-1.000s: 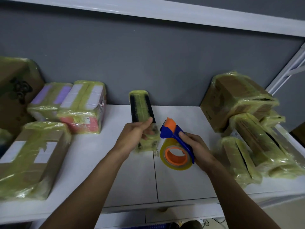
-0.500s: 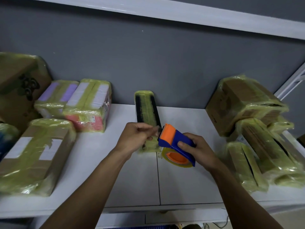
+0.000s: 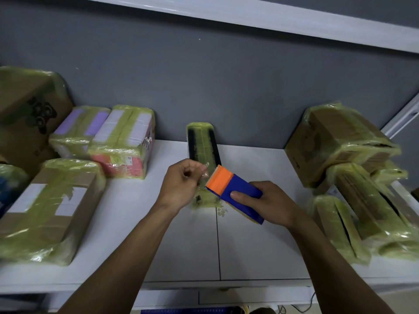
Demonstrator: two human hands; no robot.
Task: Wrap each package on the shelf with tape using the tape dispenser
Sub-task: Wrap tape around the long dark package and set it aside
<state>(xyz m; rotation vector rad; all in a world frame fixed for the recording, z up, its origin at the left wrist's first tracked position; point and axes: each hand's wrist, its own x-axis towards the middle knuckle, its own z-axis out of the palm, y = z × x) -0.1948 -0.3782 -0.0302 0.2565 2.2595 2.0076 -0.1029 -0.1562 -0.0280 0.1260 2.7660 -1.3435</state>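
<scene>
A parcel packing room, white shelf (image 3: 260, 245) against a grey wall (image 3: 226, 87), tape-wrapped cardboard packages (image 3: 52, 207) crowded left and right, upper shelf board (image 3: 249, 14) overhead, tape dispenser (image 3: 238, 189) in your right hand (image 3: 269, 202).

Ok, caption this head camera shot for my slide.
Left hand pinches the tape end, right hand holds the dispenser, by a narrow package.

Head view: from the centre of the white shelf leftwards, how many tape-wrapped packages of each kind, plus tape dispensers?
Brown cardboard boxes: 2, the black-printed box and the white-labelled box.
Pastel packs: 2, the purple-striped pack and the white-and-pink pack.
Slim black package: 1.
Blue and orange tape dispenser: 1.
Total: 6. A blurred item at the left edge is cut off, uncounted.
</scene>
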